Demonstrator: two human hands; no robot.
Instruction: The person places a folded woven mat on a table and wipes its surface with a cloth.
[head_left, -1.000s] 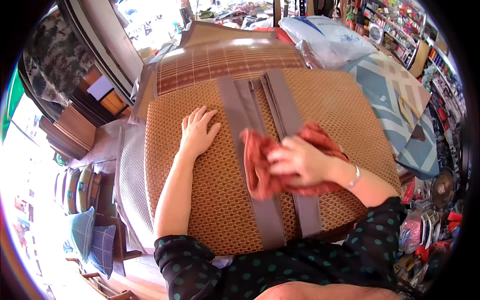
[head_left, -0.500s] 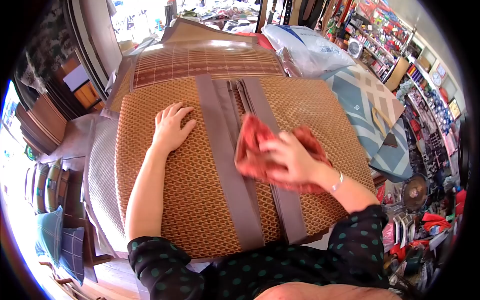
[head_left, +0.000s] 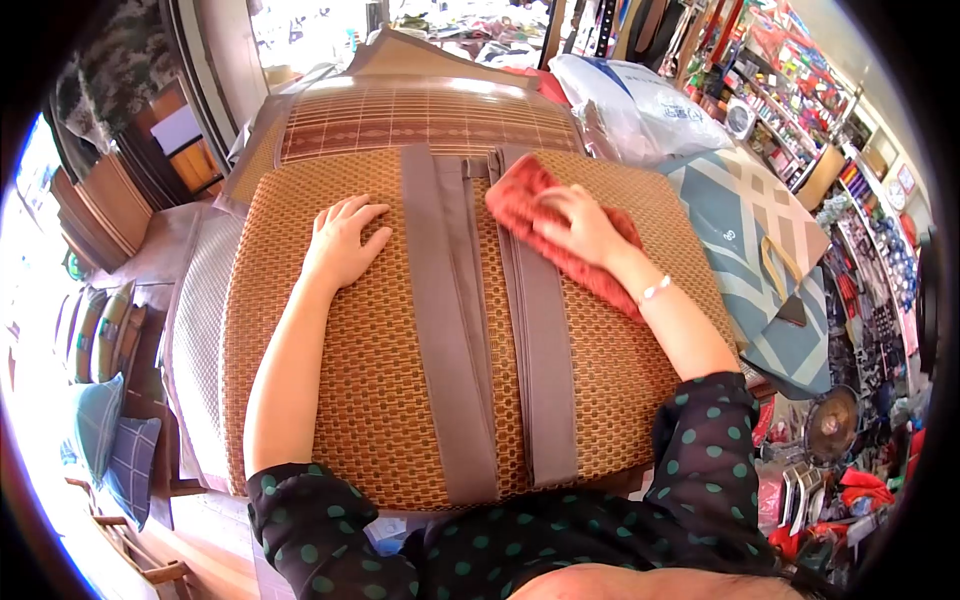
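Observation:
A folded woven rattan mat (head_left: pixel 340 390) lies in front of me, with a grey-brown fabric band (head_left: pixel 440 330) and a second band (head_left: pixel 545 370) running down its middle, a gap between them. My left hand (head_left: pixel 345 240) rests flat on the mat's left part, fingers spread, holding nothing. On the upper right part, my right hand (head_left: pixel 582 230) presses a red cloth (head_left: pixel 522 190) with its fingers bent into it. The cloth stretches from the right band's top across the woven surface and partly under my wrist.
Behind lies a brown slatted mat (head_left: pixel 400 120), with plastic-wrapped packages (head_left: pixel 640 105) beside it. A blue-grey patterned bag (head_left: pixel 760 250) is at the right. Cushions (head_left: pixel 100 430) sit at the lower left, and crowded shelves (head_left: pixel 860 230) line the right side.
My right hand has pushed the red cloth away from me, toward the mat's far edge, and the cloth is less bunched. My left hand has stayed on the mat.

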